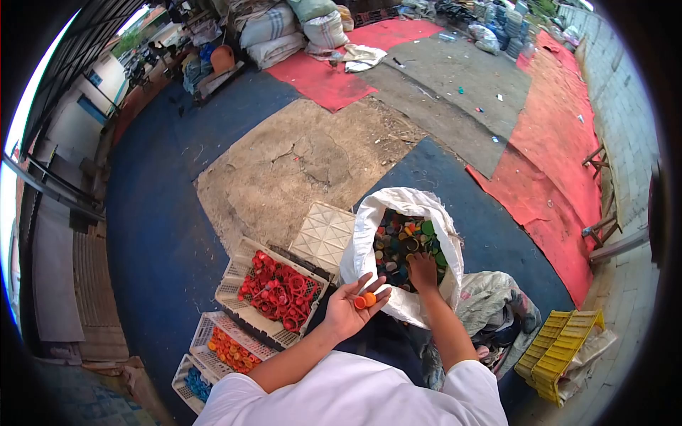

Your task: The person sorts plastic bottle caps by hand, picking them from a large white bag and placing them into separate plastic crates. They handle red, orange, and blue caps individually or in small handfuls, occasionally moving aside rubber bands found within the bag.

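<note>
My left hand [347, 309] is turned palm up beside the sack's near left rim, fingers partly curled around orange bottle caps [365, 300] lying in it. The white woven sack [354, 245] stands with its mouth rolled wide, full of mixed bottle caps [391, 250] in green, black, yellow and other colours. Inside it, my right hand [423, 271] reaches down onto the caps; its fingertips are hidden among them. To the left of my left hand sits a cream crate [234, 278] of red plastic caps and rings [278, 290].
Below that crate are a basket of orange caps [234, 349] and another of blue caps [197, 384]. An upturned cream crate [321, 234] lies beyond. A grey, dirty sack [490, 298] and yellow crates [558, 351] stand at right. Stuffed sacks [270, 32] are piled far back.
</note>
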A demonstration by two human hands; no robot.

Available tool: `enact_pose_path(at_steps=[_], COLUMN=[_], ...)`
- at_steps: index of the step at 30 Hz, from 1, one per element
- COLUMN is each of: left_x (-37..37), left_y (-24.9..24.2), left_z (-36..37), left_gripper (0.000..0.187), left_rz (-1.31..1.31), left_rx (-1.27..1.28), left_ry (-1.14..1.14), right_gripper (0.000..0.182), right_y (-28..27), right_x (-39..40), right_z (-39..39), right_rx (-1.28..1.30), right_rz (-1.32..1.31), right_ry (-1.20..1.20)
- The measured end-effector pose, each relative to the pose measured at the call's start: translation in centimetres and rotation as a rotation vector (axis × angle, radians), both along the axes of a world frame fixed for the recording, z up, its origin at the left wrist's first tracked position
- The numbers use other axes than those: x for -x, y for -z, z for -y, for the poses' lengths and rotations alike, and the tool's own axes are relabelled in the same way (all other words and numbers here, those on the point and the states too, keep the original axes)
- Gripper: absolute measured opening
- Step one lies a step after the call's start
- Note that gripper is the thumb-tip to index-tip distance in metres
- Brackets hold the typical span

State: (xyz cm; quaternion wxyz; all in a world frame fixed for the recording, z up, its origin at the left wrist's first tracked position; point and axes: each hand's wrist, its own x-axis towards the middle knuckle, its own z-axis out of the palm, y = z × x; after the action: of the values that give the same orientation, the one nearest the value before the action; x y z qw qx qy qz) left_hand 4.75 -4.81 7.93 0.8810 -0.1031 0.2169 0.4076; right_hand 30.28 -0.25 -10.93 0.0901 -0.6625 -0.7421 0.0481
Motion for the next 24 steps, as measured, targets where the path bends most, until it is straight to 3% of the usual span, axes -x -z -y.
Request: enact_pose_path(at_steps=[12,18,22,24], left_x=[-1.1,-1.3,-1.7,-1.9], left_y=[-0.1,-0.1,0.7,0.4], left_z=[-0.4,-0.7,-0.7,-0.9], left_gripper=[0.032,0.032,0.033,0.033], left_rz=[0.013,-0.023,-0.049,-0.061], left_rx=[-0.031,-0.029,-0.005,-0.017], left_ry=[-0.042,-0.022,-0.048,-0.040], right_gripper=[0.026,0.036,0.037,0.032], right_y=[1.8,0.7,1.2,2.7], right_x=[-0.2,-0.2,-0.9,-2.0], right_z=[-0.7,-0.5,-0.5,-0.8], right_rx=[-0.037,-0.042,-0.058,-0.010], right_rz=[-0.024,-0.096,-0.262,-0.481], right_ry=[0.134,0.162,0.263,0.333])
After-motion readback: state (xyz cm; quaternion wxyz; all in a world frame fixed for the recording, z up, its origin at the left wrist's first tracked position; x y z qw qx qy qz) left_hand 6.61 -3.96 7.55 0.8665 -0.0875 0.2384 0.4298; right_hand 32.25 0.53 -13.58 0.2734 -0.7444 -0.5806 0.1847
